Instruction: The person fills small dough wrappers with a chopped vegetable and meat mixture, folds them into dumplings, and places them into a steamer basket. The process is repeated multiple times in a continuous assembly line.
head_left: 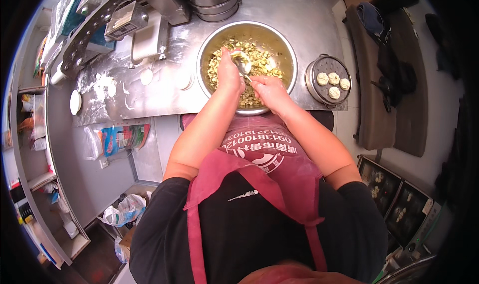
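A large metal bowl [293, 59] of chopped, yellow-green filling [267, 49] stands at the table's front edge. Over it, my left hand [229, 73] cups a pale round dough wrapper [243, 59], partly hidden by its fingers. My right hand [269, 90] pinches the thin handle of a small tool [248, 78], perhaps a filling spatula, whose end meets the wrapper. To the right of the bowl, several pleated buns [334, 78] sit on a round steamer tray [319, 67].
Dough rounds [146, 77] and flour lie on the metal table [164, 97], left of the bowl. A dough machine [127, 22] stands at the back left, with stacked steamers [214, 7] behind the bowl. A brown bench [366, 109] is at the right.
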Action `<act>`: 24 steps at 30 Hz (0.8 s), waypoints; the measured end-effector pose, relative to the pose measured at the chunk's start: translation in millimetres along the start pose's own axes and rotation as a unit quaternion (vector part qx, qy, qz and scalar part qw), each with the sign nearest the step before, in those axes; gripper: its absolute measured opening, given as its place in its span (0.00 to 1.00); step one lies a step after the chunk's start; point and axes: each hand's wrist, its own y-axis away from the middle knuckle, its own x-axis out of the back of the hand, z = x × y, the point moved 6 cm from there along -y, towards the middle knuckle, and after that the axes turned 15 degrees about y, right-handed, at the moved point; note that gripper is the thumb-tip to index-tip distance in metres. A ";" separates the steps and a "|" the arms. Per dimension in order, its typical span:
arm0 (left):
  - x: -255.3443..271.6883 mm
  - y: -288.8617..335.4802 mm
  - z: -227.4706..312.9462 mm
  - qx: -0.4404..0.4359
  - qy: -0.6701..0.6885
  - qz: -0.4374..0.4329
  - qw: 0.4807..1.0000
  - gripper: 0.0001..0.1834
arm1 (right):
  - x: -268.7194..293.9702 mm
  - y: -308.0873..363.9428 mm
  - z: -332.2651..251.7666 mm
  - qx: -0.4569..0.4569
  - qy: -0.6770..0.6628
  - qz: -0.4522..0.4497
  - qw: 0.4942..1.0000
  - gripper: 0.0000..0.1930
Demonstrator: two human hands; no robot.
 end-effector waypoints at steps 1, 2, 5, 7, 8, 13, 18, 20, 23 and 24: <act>5.1 0.5 -0.6 -0.017 -0.014 0.007 1.000 0.28 | -3.4 -2.8 6.1 -0.034 -0.073 -0.037 0.996 0.14; 1.0 7.3 5.7 -0.003 -0.041 0.006 0.999 0.27 | -3.4 -5.6 11.3 -0.086 -0.143 -0.083 0.982 0.10; 2.5 11.6 31.3 -0.016 -0.157 -0.016 0.987 0.30 | 33.8 -18.9 12.6 -0.097 -0.003 -0.204 0.974 0.07; -10.0 23.7 53.4 0.012 -0.122 -0.051 0.991 0.33 | 64.8 -42.6 11.0 -0.062 0.291 -0.068 0.952 0.09; -20.1 36.5 65.4 0.030 -0.070 -0.089 0.993 0.35 | 74.3 -57.5 12.1 -0.033 0.375 0.014 0.926 0.10; -9.5 41.0 67.7 0.067 0.066 -0.030 0.995 0.36 | 57.0 -106.2 26.8 -0.010 0.524 0.092 0.847 0.13; 23.3 17.2 22.3 0.096 0.149 0.058 0.982 0.36 | 50.1 -96.3 53.1 -0.116 0.069 -0.028 0.990 0.09; 23.8 7.2 28.7 0.068 0.109 0.030 0.991 0.36 | 58.4 -74.7 43.7 -0.107 -0.006 -0.043 0.993 0.11; 15.4 -10.5 33.9 0.010 0.090 0.015 0.996 0.32 | 66.1 -41.4 12.0 -0.075 -0.074 -0.005 0.994 0.14; 12.7 -15.1 30.0 0.018 0.081 0.035 0.996 0.30 | 65.7 -30.7 2.3 -0.062 -0.090 0.017 0.994 0.16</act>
